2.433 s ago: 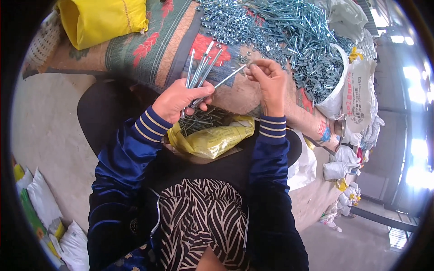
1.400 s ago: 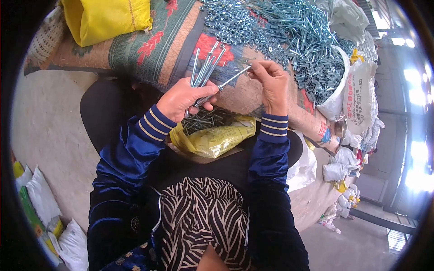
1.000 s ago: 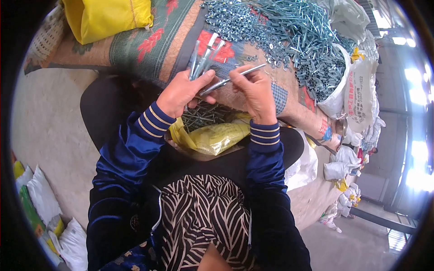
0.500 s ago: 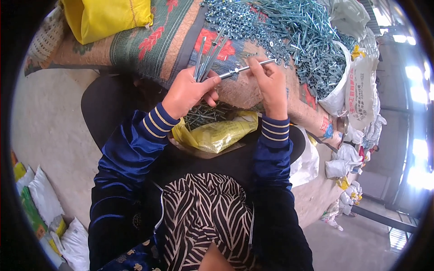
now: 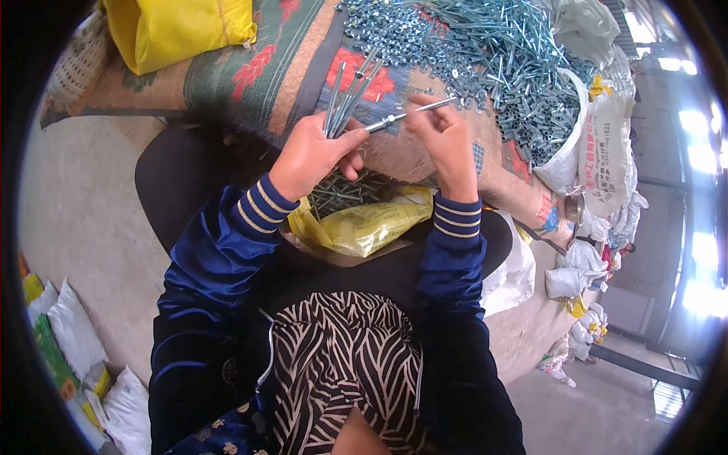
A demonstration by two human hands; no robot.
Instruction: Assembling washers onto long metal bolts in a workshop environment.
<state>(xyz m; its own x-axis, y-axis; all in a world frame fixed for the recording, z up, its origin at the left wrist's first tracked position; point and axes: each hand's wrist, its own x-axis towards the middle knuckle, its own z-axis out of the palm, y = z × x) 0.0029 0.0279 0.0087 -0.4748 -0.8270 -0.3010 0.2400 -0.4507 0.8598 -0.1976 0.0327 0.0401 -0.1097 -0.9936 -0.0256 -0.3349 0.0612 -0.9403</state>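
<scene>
Floral-patterned blanket [image 5: 262, 106] strewn with metal nuts [image 5: 383, 34]. Left hand [image 5: 315, 155] closed around a fanned bundle of slender metal rods [image 5: 346, 106]; right hand [image 5: 446, 144] pinching one collared rod [image 5: 390, 119] that spans both hands. Judged stiff, light and slippery, it is best gripped along its shank.

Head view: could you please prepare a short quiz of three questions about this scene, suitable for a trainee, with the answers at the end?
1. Which hand holds the bundle of thin metal rods?
2. True or false: in the picture, the yellow sack lies to the right of the pile of loose metal nuts.
3. Choose one. The bag near the middle of the picture is: A) green, B) yellow, C) white.

Key: 1. The left hand. 2. False; it lies to the left. 3. B.
</scene>
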